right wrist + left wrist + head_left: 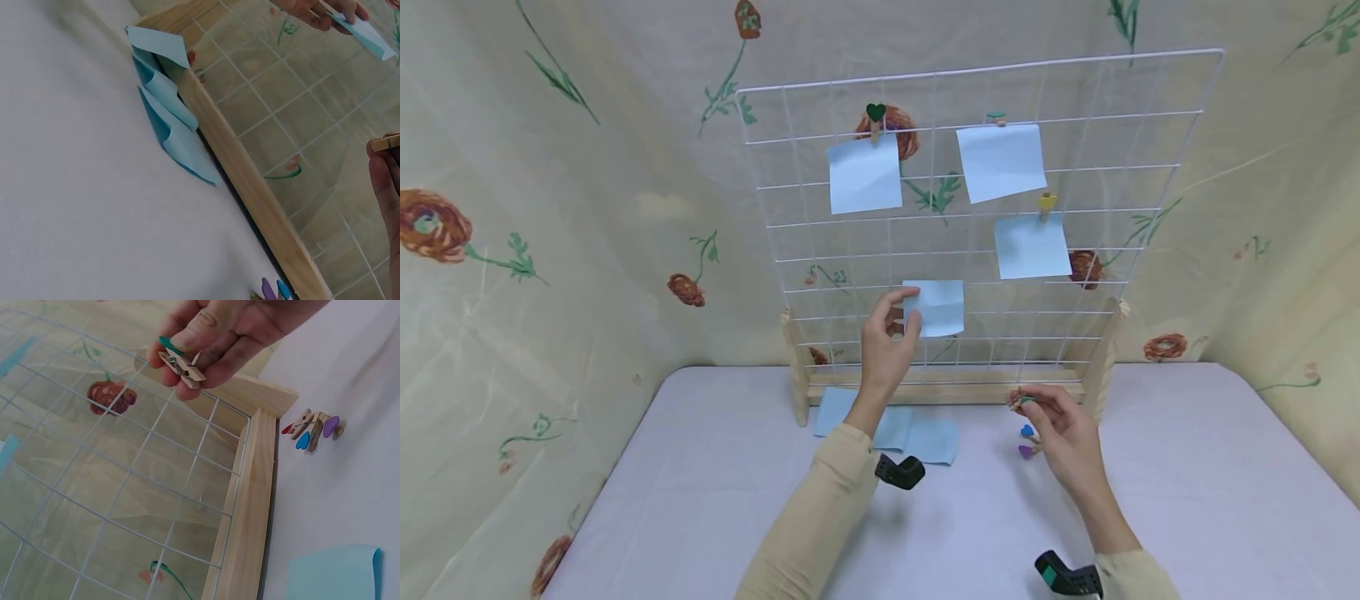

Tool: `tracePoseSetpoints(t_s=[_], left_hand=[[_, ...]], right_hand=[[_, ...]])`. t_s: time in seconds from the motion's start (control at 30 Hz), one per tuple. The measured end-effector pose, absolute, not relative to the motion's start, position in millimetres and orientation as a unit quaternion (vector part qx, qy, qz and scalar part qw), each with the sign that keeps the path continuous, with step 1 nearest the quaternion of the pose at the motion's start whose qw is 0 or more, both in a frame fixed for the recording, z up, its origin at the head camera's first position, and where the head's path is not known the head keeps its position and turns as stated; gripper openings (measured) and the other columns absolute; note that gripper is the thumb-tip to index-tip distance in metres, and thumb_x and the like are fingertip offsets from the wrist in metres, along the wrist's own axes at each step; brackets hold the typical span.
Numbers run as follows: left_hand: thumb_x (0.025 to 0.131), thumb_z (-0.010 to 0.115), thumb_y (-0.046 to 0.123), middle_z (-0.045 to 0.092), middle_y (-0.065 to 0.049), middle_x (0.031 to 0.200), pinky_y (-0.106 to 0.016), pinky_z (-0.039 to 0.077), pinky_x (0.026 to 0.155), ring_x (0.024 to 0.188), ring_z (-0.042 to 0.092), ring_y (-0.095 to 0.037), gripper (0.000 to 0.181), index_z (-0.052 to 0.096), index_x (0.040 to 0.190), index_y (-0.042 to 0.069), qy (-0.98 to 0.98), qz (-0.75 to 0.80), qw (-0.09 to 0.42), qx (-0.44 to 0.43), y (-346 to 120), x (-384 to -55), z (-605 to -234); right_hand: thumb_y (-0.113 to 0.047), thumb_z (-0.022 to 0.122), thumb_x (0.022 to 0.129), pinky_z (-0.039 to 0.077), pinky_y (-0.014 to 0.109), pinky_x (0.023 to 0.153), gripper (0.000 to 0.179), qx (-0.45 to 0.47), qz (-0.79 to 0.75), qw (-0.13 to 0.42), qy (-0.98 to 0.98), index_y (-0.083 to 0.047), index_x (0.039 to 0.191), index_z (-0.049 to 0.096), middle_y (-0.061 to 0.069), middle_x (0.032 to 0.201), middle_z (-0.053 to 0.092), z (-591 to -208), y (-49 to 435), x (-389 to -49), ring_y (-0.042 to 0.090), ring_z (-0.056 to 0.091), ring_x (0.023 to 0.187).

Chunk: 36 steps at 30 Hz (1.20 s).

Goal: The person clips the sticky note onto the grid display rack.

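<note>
My left hand (886,342) pinches a light blue paper note (942,308) by its left edge, in front of the lower part of a white wire grid (842,287). In the right wrist view that note (364,36) tilts away from the fingers. Lower and to the right, my right hand (1066,433) pinches a small wooden clothespin (181,367) with a green top between thumb and fingers. On the tabletop beside that hand lie several clothespins (312,430) with red, blue and purple hearts.
Higher on the grid, clothespins hold three blue notes: upper left (866,177), upper right (1002,162) and middle right (1033,247). A wooden base (955,392) supports the grid. Several blue notes (934,442) lie before it on the white tabletop (715,483). Floral cloth (625,250) hangs behind.
</note>
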State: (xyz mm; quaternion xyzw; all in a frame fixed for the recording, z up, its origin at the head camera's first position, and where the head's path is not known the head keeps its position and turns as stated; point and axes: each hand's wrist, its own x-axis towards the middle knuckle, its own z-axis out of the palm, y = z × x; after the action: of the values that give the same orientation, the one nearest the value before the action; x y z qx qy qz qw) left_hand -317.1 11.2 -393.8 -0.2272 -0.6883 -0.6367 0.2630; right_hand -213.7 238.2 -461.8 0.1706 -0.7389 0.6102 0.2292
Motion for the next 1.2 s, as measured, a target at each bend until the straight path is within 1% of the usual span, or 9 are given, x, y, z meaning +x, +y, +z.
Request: tracePoseSetpoints(t_s=[0.1,0.17,0.37,0.47,0.6,0.73,1.0,1.13,1.2], left_hand=[[0.091,0.058,0.004,0.061,-0.006,0.116,-0.021,0.050,0.066,0.081,0.061,-0.016,0.029,0.060,0.119,0.013,-0.692,-0.631,0.265,-0.228,11.1,-319.1,-392.4],[0.091,0.057,0.005,0.061,-0.006,0.116,-0.021,0.050,0.065,0.082,0.061,-0.015,0.029,0.060,0.119,0.013,-0.695,-0.627,0.268,-0.229,11.3,-320.4,-390.6],[0.091,0.056,0.006,0.061,-0.007,0.117,-0.021,0.050,0.065,0.084,0.062,-0.016,0.029,0.059,0.119,0.012,-0.702,-0.616,0.273,-0.231,13.3,-322.9,-383.1],[0.091,0.056,0.005,0.061,-0.007,0.117,-0.021,0.050,0.066,0.085,0.062,-0.017,0.029,0.059,0.119,0.012,-0.704,-0.616,0.267,-0.230,14.0,-322.8,-379.4],[0.090,0.056,0.005,0.061,-0.008,0.118,-0.021,0.049,0.067,0.087,0.062,-0.020,0.030,0.059,0.119,0.011,-0.704,-0.621,0.260,-0.223,13.9,-323.5,-375.5],[0.090,0.057,0.003,0.061,-0.010,0.119,-0.023,0.050,0.066,0.086,0.063,-0.023,0.030,0.059,0.119,0.009,-0.701,-0.626,0.266,-0.214,13.7,-325.2,-373.5],[0.089,0.058,0.004,0.061,-0.006,0.119,-0.020,0.049,0.066,0.086,0.062,-0.018,0.030,0.060,0.118,0.012,-0.700,-0.625,0.267,-0.218,15.9,-325.0,-367.8],[0.090,0.057,0.004,0.060,-0.007,0.118,-0.021,0.049,0.066,0.086,0.062,-0.019,0.030,0.060,0.118,0.012,-0.699,-0.624,0.268,-0.223,17.0,-324.9,-363.9],[0.090,0.057,0.004,0.060,-0.008,0.119,-0.023,0.049,0.066,0.087,0.062,-0.021,0.030,0.060,0.119,0.011,-0.697,-0.626,0.270,-0.222,17.4,-325.3,-361.9]], right_hand=[[0.002,0.052,0.093,0.051,0.019,0.084,0.023,0.180,0.614,0.224,-0.735,0.011,0.114,0.054,-0.002,0.107,0.066,-456.0,234.6,-214.8,0.004,0.065,0.098],[0.002,0.053,0.093,0.051,0.018,0.085,0.022,0.182,0.606,0.225,-0.741,0.009,0.113,0.055,0.000,0.107,0.065,-451.8,232.0,-216.0,0.003,0.064,0.098],[0.003,0.054,0.092,0.049,0.014,0.086,0.019,0.183,0.576,0.239,-0.760,0.005,0.110,0.057,0.016,0.106,0.064,-439.1,224.3,-219.2,0.001,0.063,0.099],[0.002,0.055,0.092,0.049,0.013,0.087,0.019,0.186,0.568,0.239,-0.766,0.004,0.110,0.058,0.020,0.107,0.063,-433.3,219.9,-220.3,0.001,0.063,0.100],[0.000,0.056,0.092,0.049,0.013,0.086,0.018,0.185,0.557,0.240,-0.773,0.001,0.109,0.059,0.018,0.108,0.065,-426.2,214.9,-221.8,0.001,0.063,0.100],[-0.001,0.056,0.092,0.048,0.012,0.086,0.018,0.184,0.550,0.244,-0.778,-0.001,0.109,0.060,0.016,0.108,0.066,-420.1,211.6,-223.1,0.000,0.063,0.100],[0.004,0.054,0.091,0.049,0.013,0.086,0.019,0.215,0.544,0.272,-0.764,0.003,0.109,0.059,0.021,0.105,0.065,-405.9,210.9,-225.8,-0.001,0.063,0.098],[0.003,0.056,0.091,0.049,0.013,0.085,0.019,0.214,0.541,0.274,-0.766,0.002,0.109,0.060,0.019,0.105,0.066,-398.5,209.3,-226.3,0.000,0.064,0.098],[0.003,0.056,0.091,0.050,0.014,0.085,0.019,0.213,0.542,0.274,-0.766,0.001,0.109,0.061,0.019,0.105,0.066,-395.2,208.0,-226.8,0.004,0.064,0.097]])
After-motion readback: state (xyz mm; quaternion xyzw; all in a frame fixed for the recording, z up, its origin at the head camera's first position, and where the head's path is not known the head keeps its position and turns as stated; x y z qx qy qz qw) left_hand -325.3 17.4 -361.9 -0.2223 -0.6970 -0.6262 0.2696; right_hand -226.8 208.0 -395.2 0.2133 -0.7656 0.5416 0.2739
